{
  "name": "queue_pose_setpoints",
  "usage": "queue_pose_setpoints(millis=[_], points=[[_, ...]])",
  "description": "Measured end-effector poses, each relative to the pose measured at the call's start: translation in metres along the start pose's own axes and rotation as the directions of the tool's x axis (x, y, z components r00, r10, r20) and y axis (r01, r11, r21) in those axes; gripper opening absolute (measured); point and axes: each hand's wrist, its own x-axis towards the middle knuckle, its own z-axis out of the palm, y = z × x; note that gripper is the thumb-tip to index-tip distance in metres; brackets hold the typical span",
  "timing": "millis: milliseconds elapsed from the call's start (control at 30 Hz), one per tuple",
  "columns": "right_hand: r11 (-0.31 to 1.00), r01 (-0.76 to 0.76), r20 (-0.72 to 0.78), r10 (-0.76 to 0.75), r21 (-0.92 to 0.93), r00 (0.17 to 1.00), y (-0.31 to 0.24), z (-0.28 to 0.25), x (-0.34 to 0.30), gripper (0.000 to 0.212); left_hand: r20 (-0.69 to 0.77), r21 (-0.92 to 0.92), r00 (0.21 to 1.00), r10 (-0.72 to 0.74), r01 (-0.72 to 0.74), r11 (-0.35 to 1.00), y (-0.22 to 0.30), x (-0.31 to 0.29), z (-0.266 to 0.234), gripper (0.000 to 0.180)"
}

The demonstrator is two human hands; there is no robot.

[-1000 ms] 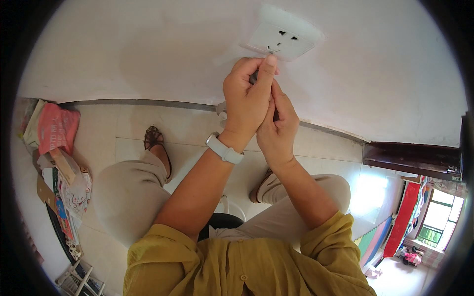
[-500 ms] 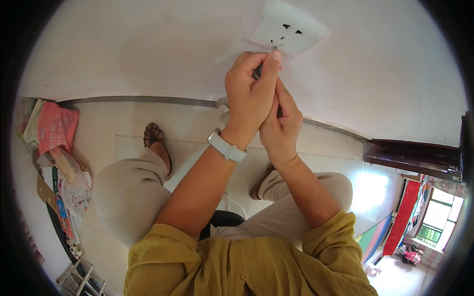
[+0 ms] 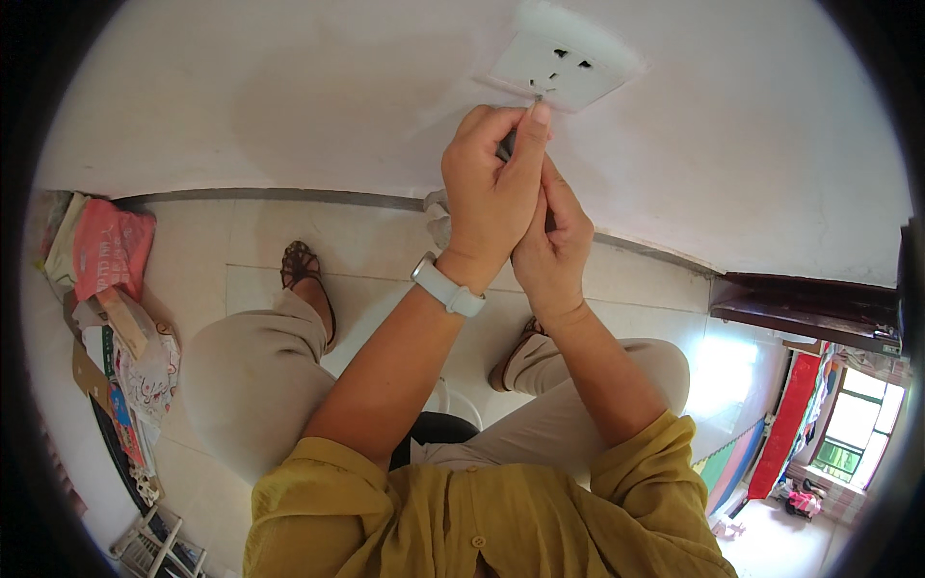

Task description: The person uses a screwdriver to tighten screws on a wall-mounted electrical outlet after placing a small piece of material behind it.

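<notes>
On the wall ahead is a white wall socket [image 3: 568,77] with several dark slots. Just below its lower edge, my left hand [image 3: 489,164] pinches the front of a dark-handled tool [image 3: 506,146], by its look a screwdriver. A short metal tip [image 3: 539,97] pokes past the thumb and points at the socket's lower rim; I cannot tell if it touches. My right hand [image 3: 557,231] closes round the back of the same tool, under and to the right of my left hand. Most of the handle is hidden by the fingers. A pale-strapped watch [image 3: 449,289] is on my left wrist.
My knees are spread on either side of the tiled floor [image 3: 260,231]. A crumpled grey-white thing [image 3: 437,220] lies by the wall's foot. Bags, one of them red [image 3: 111,246], are piled at the left. Dark wooden furniture [image 3: 800,310] stands against the wall at the right.
Both hands have shifted very slightly down and right, with the tool still between them. The rest of the scene looks the same.
</notes>
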Motion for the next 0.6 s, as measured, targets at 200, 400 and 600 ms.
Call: queue_pose_setpoints(millis=[200, 400, 600], points=[[0.998, 0.036, 0.000, -0.036, -0.059, 0.999, -0.0037, -0.0029, 0.0045, 0.026, -0.008, -0.014, 1.000, 0.003, -0.003, 1.000, 0.0013, 0.0020, 0.0021, 0.029], [0.998, 0.039, -0.032, -0.040, -0.049, 0.999, -0.0007, -0.0027, 0.0020, 0.026, 0.002, 0.000, 0.999, 0.036, -0.036, 0.999, -0.0008, 0.0007, 0.0037, 0.028], [0.991, 0.096, -0.018, -0.098, -0.097, 0.995, 0.0008, -0.0062, 0.0051, 0.026, -0.006, -0.008, 1.000, 0.017, -0.017, 1.000, 0.0012, 0.0010, 0.0051, 0.029]])
